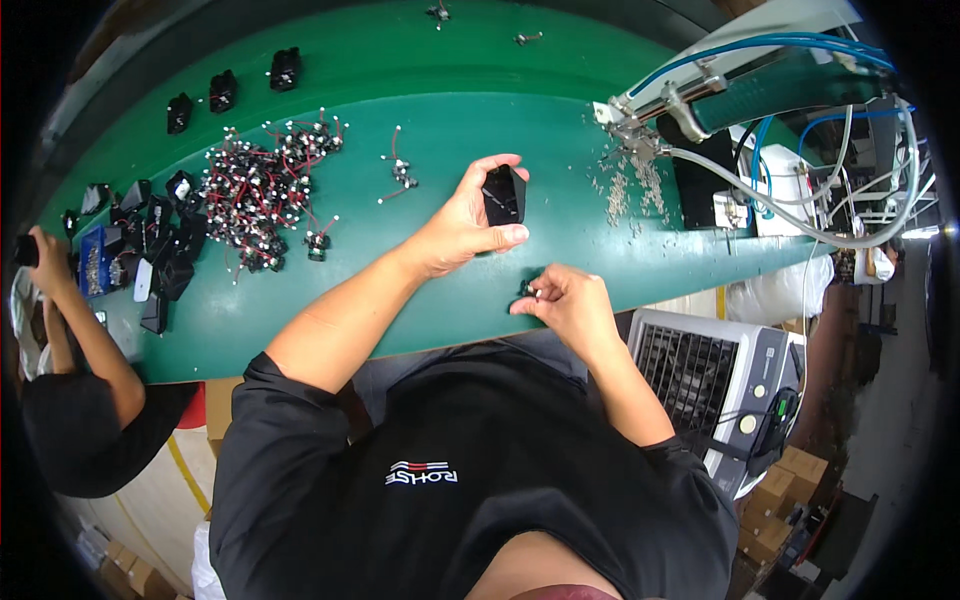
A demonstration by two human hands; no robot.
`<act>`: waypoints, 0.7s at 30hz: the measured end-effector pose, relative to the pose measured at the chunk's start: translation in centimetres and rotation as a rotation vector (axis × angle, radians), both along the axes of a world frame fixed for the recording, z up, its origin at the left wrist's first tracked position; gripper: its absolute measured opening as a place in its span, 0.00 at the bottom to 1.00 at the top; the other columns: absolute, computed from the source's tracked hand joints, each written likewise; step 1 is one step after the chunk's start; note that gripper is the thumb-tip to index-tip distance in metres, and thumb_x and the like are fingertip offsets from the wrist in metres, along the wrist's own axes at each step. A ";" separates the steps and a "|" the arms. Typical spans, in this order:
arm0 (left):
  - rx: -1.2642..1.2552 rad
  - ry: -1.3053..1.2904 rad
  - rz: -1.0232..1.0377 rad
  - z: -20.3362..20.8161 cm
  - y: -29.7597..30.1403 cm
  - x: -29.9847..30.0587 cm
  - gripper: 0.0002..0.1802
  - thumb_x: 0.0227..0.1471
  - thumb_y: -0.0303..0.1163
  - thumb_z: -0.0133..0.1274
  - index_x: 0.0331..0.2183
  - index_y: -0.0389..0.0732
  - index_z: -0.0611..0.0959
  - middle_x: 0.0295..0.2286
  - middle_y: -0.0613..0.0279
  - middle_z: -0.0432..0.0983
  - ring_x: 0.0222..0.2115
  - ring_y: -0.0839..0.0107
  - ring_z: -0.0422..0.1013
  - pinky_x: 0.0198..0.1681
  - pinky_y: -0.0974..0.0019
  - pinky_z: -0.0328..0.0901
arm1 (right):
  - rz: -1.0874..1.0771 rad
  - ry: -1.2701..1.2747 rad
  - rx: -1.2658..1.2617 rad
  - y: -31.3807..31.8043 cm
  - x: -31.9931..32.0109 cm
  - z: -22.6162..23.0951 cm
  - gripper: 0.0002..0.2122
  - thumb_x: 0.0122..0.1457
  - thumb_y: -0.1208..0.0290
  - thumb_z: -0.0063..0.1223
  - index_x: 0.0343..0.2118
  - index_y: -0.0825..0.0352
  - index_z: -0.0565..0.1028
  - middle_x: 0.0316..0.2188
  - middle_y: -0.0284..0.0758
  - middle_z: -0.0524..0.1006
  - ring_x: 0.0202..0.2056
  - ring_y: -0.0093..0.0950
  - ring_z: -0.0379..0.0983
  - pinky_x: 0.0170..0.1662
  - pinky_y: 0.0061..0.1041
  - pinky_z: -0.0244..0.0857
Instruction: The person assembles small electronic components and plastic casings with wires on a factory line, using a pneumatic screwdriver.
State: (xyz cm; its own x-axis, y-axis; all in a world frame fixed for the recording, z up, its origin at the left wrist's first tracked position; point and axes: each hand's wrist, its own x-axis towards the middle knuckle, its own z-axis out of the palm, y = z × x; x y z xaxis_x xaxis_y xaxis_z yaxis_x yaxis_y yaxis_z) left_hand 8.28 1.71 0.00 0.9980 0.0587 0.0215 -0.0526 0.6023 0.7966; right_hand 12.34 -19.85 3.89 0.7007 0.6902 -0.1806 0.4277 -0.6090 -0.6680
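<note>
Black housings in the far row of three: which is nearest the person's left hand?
The row's rightmost black housing; the other two lie farther from the left hand.

A factory assembly workshop, by the look of it: a long green table (560,140) carries a heap of identical wired components (255,190), black plastic housings (175,275) and scattered small metal parts (650,185). Blue pneumatic hoses (760,40) run along a bench machine (690,115), a co-worker (75,430) handles parts alongside, and cardboard boxes (790,475) are stacked nearby.

Three black casings (222,90) line the back, with one held casing (504,195), one pinched part (526,290), one air cooler (695,375).
</note>
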 end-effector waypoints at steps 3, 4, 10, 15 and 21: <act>0.051 0.014 -0.025 -0.2 -0.2 0.0 0.48 0.49 0.22 0.65 0.66 0.47 0.57 0.60 0.58 0.61 0.32 0.75 0.69 0.31 0.70 0.68 | 0.017 -0.063 -0.027 -0.7 -0.7 0.1 0.17 0.42 0.69 0.78 0.28 0.72 0.78 0.23 0.37 0.79 0.22 0.24 0.75 0.29 0.25 0.71; 0.054 0.032 -0.020 0.3 -0.2 -0.1 0.47 0.48 0.21 0.65 0.64 0.46 0.58 0.60 0.57 0.62 0.36 0.74 0.70 0.37 0.68 0.70 | 0.033 -0.028 0.025 -0.9 -1.1 0.0 0.17 0.43 0.69 0.78 0.29 0.72 0.78 0.23 0.37 0.79 0.22 0.25 0.75 0.29 0.25 0.71; 0.150 -0.029 0.008 -1.0 -0.6 0.4 0.47 0.46 0.21 0.70 0.61 0.44 0.59 0.56 0.56 0.66 0.52 0.72 0.66 0.55 0.63 0.69 | 0.058 0.010 0.046 -1.3 -2.1 0.6 0.14 0.47 0.73 0.74 0.31 0.72 0.78 0.26 0.39 0.80 0.23 0.27 0.76 0.30 0.26 0.71; 0.184 -0.025 0.019 -0.6 -0.8 0.4 0.47 0.44 0.16 0.68 0.61 0.44 0.63 0.58 0.55 0.65 0.54 0.70 0.65 0.57 0.63 0.67 | 0.105 0.052 0.035 -1.6 -1.2 1.5 0.09 0.51 0.75 0.71 0.31 0.73 0.79 0.29 0.40 0.81 0.25 0.28 0.78 0.32 0.25 0.72; 0.239 0.024 0.005 -0.9 -1.2 0.1 0.50 0.43 0.13 0.68 0.64 0.45 0.62 0.58 0.59 0.63 0.52 0.72 0.68 0.53 0.64 0.71 | 0.044 0.106 0.058 -0.9 -0.7 4.3 0.05 0.54 0.80 0.67 0.33 0.73 0.82 0.31 0.39 0.83 0.29 0.25 0.81 0.33 0.22 0.73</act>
State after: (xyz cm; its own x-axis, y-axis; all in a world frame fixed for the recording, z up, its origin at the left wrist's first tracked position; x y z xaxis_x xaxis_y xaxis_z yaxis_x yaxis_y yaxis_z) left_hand 8.37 0.47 -0.86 0.9981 0.0598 0.0113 -0.0341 0.3959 0.9177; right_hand 11.60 -20.71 8.23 0.6487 0.7314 -0.2105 0.3784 -0.5499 -0.7446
